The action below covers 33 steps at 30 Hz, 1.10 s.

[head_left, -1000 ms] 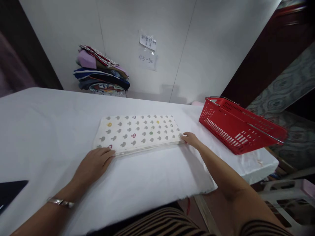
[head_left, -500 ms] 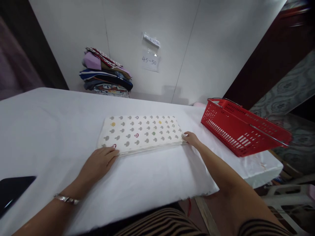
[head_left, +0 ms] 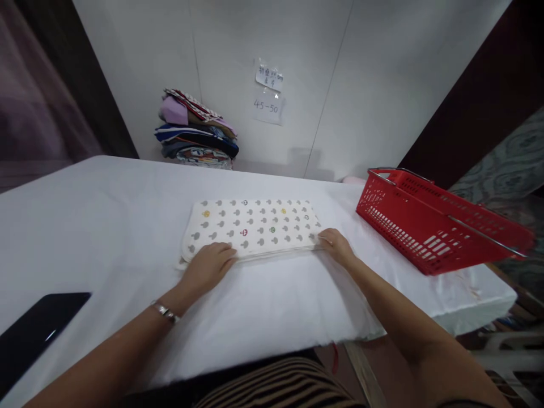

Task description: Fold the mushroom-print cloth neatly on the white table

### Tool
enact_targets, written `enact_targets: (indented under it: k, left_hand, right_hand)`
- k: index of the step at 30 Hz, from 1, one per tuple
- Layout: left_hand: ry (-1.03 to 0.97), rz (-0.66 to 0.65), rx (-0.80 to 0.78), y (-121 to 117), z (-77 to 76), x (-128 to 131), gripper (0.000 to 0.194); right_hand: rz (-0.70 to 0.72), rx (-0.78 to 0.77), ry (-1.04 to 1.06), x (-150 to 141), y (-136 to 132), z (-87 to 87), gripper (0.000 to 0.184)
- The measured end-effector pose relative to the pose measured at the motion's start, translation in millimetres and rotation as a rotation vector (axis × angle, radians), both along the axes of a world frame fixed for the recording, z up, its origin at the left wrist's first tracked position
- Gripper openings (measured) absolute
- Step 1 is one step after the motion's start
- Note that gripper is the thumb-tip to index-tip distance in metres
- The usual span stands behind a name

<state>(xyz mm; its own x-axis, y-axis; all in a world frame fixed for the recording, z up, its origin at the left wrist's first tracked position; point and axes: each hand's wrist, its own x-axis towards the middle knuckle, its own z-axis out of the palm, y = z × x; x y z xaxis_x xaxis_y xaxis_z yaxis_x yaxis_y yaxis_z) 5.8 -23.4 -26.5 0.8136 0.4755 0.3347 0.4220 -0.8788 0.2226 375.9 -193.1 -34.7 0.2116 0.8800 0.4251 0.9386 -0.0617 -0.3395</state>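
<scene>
A folded white cloth (head_left: 272,222) printed with small grey, red, yellow and green mushrooms lies lengthwise across the table, its layers showing along the near edge. At the left part of that edge is my left hand (head_left: 208,265), fingers over the top layer and thumb at the front, closed on the edge. A lower layer pokes out slightly at the cloth's near left corner. My right hand (head_left: 340,247) pinches the near right corner between thumb and fingers. Its fingertips are partly hidden by the fabric.
The table (head_left: 127,226) has a white cover. A red basket (head_left: 437,226) with metal handles stands at the right. Against the wall is a stack of folded fabrics (head_left: 199,133). A black phone-like object (head_left: 42,334) lies at left, and paper notes (head_left: 267,93) hang on the wall.
My left hand has slid right along the near edge, away from the cloth's left corner. My right hand stays at the right corner. The view has shifted slightly left.
</scene>
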Motion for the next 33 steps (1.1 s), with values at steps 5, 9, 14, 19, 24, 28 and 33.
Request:
enact_targets:
  k: [5, 9, 14, 19, 24, 28, 33]
  left_hand:
    - [0.025, -0.072, -0.019, -11.1, 3.9, 41.0, 0.025]
    - [0.066, -0.07, -0.041, -17.1, 3.4, 58.2, 0.024]
    - [0.059, -0.041, -0.09, -18.2, 2.3, 60.9, 0.028]
    - [0.03, -0.028, -0.113, -16.6, 2.5, 61.6, 0.032]
    - [0.086, -0.042, 0.039, -20.8, -0.1, 60.6, 0.034]
    - [0.147, -0.079, 0.11, -25.0, -3.2, 55.5, 0.029]
    - [0.135, -0.077, 0.17, -25.8, -6.1, 40.9, 0.023]
  right_hand:
    - [0.165, -0.025, -0.187, -9.2, 6.3, -6.0, 0.027]
    - [0.234, -0.061, -0.222, -6.9, 10.7, -7.7, 0.028]
    - [0.257, -0.143, -0.18, -8.5, 8.8, -4.9, 0.033]
    - [0.17, -0.193, -0.106, -13.5, 6.4, -7.7, 0.033]
    - [0.128, -0.223, -0.132, -14.4, 0.4, -13.6, 0.032]
    - [0.166, -0.224, -0.137, -16.0, -3.5, -10.4, 0.035]
    - [0.173, -0.205, -0.139, -18.9, -7.7, -6.9, 0.038]
